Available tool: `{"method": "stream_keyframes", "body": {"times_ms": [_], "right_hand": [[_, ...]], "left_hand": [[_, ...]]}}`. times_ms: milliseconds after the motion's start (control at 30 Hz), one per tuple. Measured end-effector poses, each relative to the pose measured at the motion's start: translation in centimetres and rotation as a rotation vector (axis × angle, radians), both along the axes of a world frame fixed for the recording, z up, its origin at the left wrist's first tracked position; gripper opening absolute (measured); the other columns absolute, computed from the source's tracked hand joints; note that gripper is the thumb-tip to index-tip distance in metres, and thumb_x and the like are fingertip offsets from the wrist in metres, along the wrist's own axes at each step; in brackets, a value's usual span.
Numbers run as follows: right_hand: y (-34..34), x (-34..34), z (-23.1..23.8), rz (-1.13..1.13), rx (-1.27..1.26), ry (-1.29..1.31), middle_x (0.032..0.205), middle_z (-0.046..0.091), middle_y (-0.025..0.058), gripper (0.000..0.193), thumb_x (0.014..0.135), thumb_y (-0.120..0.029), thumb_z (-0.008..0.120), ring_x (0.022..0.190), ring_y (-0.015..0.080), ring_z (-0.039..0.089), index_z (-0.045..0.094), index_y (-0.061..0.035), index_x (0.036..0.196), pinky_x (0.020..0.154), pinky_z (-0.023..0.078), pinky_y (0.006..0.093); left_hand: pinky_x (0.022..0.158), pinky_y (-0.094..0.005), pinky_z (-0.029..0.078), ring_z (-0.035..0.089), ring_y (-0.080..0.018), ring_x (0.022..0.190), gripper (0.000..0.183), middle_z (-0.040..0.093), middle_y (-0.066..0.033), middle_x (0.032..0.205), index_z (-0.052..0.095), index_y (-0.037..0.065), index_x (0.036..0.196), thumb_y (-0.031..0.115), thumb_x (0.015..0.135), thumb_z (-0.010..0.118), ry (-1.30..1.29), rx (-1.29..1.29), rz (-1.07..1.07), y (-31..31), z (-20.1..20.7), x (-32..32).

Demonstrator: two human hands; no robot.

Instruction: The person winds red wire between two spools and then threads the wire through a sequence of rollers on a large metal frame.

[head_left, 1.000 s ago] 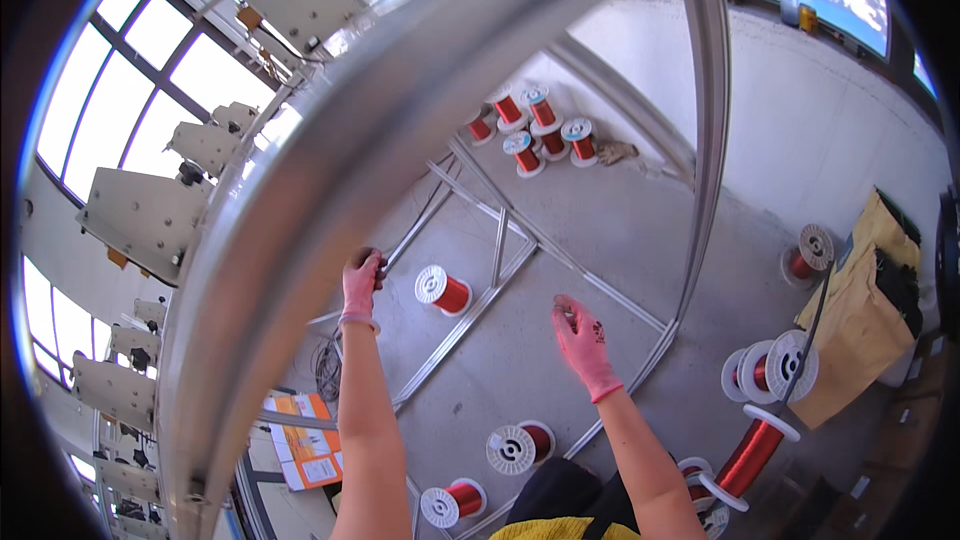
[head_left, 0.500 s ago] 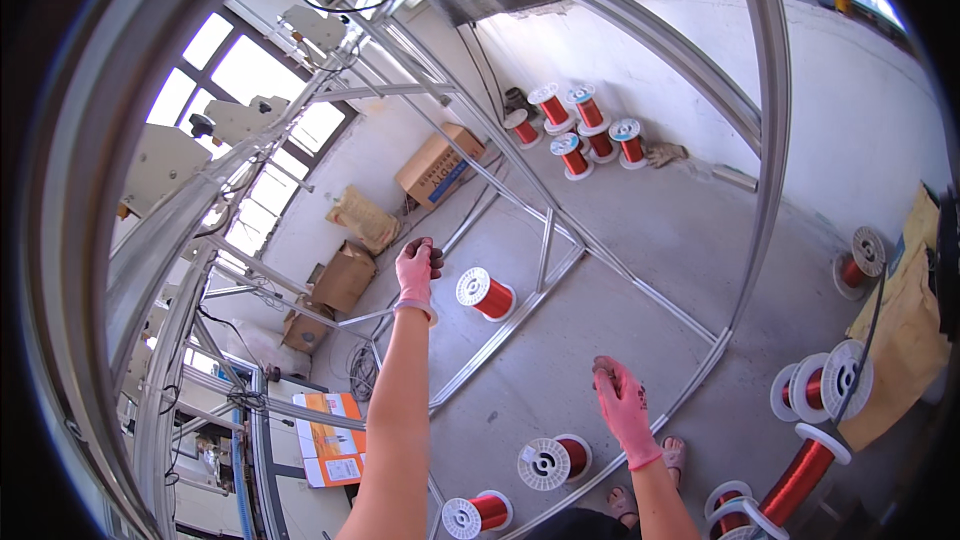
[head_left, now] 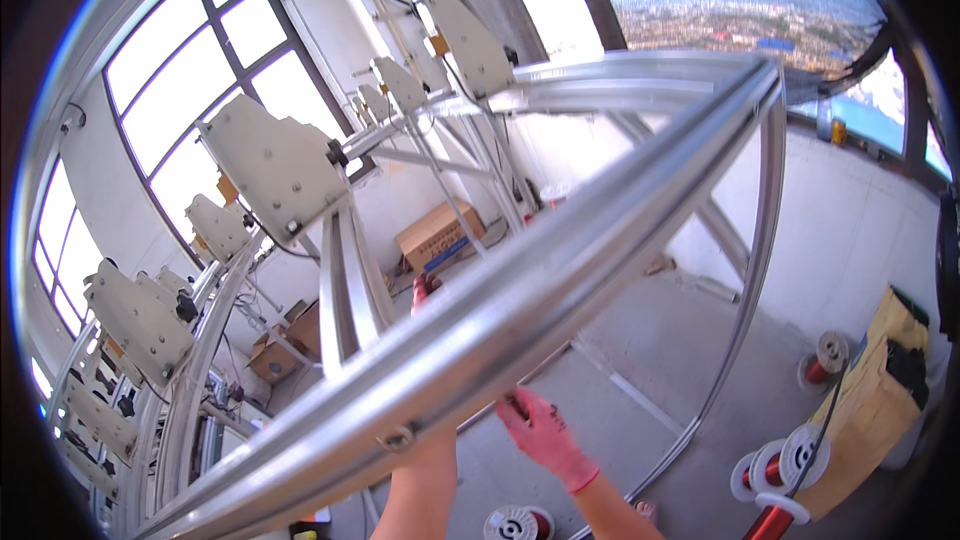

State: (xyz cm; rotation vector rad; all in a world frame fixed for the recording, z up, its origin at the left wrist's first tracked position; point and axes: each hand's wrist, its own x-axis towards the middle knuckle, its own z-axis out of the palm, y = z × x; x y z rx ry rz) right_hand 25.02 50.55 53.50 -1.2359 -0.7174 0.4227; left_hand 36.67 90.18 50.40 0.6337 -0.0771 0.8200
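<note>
A thick aluminium profile beam (head_left: 470,330) crosses close in front of me, from lower left to upper right. Behind it, my left hand (head_left: 424,292) in a pink glove with dark fingertips shows only in part; its fingers look curled. The beam also covers part of that forearm. My right hand (head_left: 545,438), gloved the same way, is just below the beam's lower edge with its fingers drawn together. Whatever either hand pinches is too fine or too hidden to see. A spool of red wire (head_left: 541,523) stands on the floor below my right hand.
White plates with knobs (head_left: 275,170) line the frame on the left. A cardboard box (head_left: 440,235) stands at the far wall. At right are wire spools (head_left: 800,455), another spool (head_left: 822,360) and a tan sack (head_left: 862,405). A frame post (head_left: 758,240) rises at right.
The view has tilted up and shifted, so the beam now crosses the middle and hides most floor spools. My left hand has gone behind the beam; my right hand appears further left.
</note>
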Motion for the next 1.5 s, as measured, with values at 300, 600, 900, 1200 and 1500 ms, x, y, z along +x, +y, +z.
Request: {"method": "stream_keyframes", "body": {"times_ms": [300, 600, 900, 1200, 1500], "right_hand": [[-8.5, 4.7, 11.2, 0.200, -0.197, -0.592, 0.089, 0.068, 0.0166, 0.024, 0.092, -0.021, 0.063, 0.083, 0.0270, 0.067, 0.065, 0.0009, 0.102, 0.073, 0.050, 0.0338], [-22.3, 15.6, 33.7, 0.331, -0.005, -0.817, 0.087, 0.070, 0.0107, 0.032, 0.098, -0.028, 0.054, 0.076, 0.0204, 0.067, 0.067, 0.0011, 0.105, 0.069, 0.052, 0.0320], [-7.3, 32.1, 43.7, -0.226, -0.576, -0.926, 0.096, 0.068, 0.0072, 0.038, 0.096, -0.030, 0.052, 0.081, 0.0135, 0.061, 0.060, -0.0066, 0.124, 0.075, 0.050, 0.0296], [2.0, 31.6, 45.1, -0.345, -0.275, -1.240, 0.103, 0.070, 0.0095, 0.035, 0.096, -0.030, 0.048, 0.096, 0.0294, 0.066, 0.061, -0.0056, 0.118, 0.084, 0.051, 0.0384], [9.2, 19.4, 43.8, -0.652, -0.552, -2.302, 0.143, 0.049, 0.0133, 0.062, 0.088, -0.032, 0.064, 0.092, 0.0221, 0.067, 0.043, -0.0110, 0.142, 0.076, 0.056, 0.0325]], "left_hand": [[0.071, -0.0240, 0.056, 0.060, -0.0129, 0.086, 0.018, 0.064, 0.0013, 0.094, 0.060, 0.009, 0.103, 0.026, 0.097, 0.057, -0.537, -0.027, 0.046, -6.1, 14.3, 7.0], [0.072, -0.0252, 0.055, 0.062, -0.0128, 0.082, 0.019, 0.065, -0.0012, 0.096, 0.063, 0.008, 0.104, 0.025, 0.095, 0.060, -0.683, -0.050, -0.142, -6.9, 21.7, 9.1], [0.073, -0.0297, 0.051, 0.064, -0.0112, 0.081, 0.018, 0.066, 0.0086, 0.100, 0.062, 0.016, 0.110, 0.016, 0.092, 0.058, -0.983, -0.272, -0.374, -6.1, 24.7, 9.2], [0.072, -0.0293, 0.046, 0.062, -0.0086, 0.073, 0.030, 0.066, 0.0112, 0.099, 0.062, 0.019, 0.110, 0.007, 0.083, 0.053, -1.035, -0.285, -0.373, -6.6, 27.9, 9.5], [0.072, -0.0306, 0.043, 0.056, -0.0059, 0.065, 0.016, 0.057, 0.0157, 0.086, 0.056, 0.022, 0.100, 0.015, 0.086, 0.057, -1.048, -0.002, -0.439, -6.0, 26.6, 9.4]]}}
